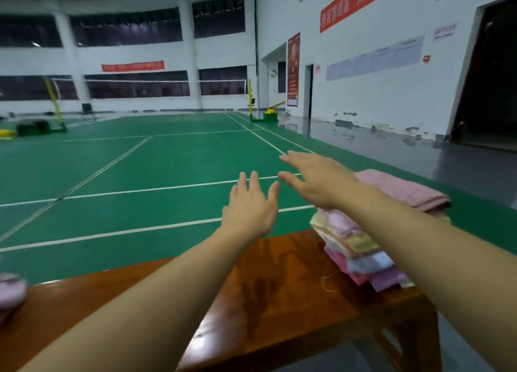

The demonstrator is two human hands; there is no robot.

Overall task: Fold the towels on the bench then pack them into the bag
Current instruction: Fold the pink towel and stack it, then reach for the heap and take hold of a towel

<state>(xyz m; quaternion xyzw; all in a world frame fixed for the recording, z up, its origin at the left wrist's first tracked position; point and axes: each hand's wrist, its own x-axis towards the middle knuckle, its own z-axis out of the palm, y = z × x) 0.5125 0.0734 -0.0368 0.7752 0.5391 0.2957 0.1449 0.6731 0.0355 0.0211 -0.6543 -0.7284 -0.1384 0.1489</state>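
Towels: a stack of folded towels [361, 248] sits at the right end of the wooden bench [279, 287], right of frame centre. Layers are pink, pale yellow, white and light blue; edges uneven. A larger pink towel [402, 188] lies on top, toward the far right. A loose thread hangs at the stack's near left corner. Another pink cloth [11, 290] shows at the left frame edge, on the bench's left end; blurred, cannot tell whether it is a towel or the bag.

Left hand [251, 206]: raised in the air at frame centre, fingers straight and spread, empty, touching nothing.

Right hand [316, 176]: held out above the stack's far left side, fingers extended, palm down, empty. Contact with the towels cannot be told; the forearm crosses in front of the stack.

Surroundings: green badminton court [126, 176] with white lines behind the bench, net posts in the upper left and centre, white walls with red banners [355, 2] upper right, dark doorway at far right.
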